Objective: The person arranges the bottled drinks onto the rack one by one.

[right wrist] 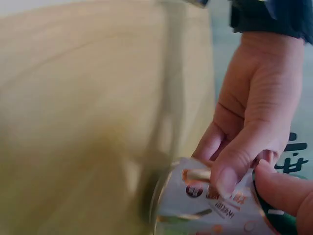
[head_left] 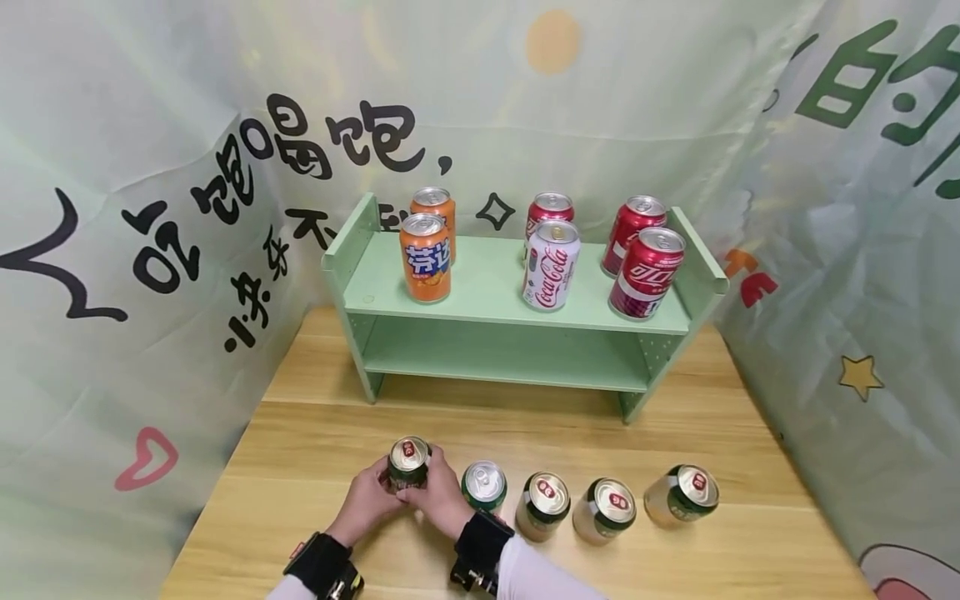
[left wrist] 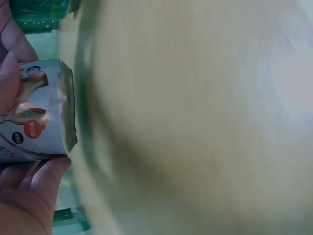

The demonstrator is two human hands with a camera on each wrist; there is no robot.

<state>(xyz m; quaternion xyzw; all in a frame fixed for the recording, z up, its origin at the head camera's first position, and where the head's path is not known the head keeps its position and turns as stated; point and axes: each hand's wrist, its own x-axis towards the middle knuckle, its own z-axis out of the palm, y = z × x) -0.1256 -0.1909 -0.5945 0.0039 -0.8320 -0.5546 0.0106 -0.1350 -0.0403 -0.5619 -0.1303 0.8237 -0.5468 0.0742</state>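
Observation:
A small dark green and white drink can (head_left: 408,473) with a gold lid and red tab is between both hands at the front left of the wooden table. My left hand (head_left: 369,506) grips it from the left, and my right hand (head_left: 442,497) holds it from the right. The pale lower side of this can (left wrist: 36,115) shows in the left wrist view. Thumb and fingers lie round the same can (right wrist: 210,200) in the right wrist view. Whether its base touches the table cannot be told. Just right of my right hand stands a green can (head_left: 483,485) with a silver lid.
Farther right stand three gold-lidded cans: one (head_left: 542,508), another (head_left: 603,512) and a third (head_left: 681,497). Behind is a green two-tier shelf (head_left: 495,354). Its top bears orange cans (head_left: 426,267), a white Coca-Cola can (head_left: 551,271) and red cans (head_left: 647,279). Printed cloth (head_left: 480,75) surrounds the table.

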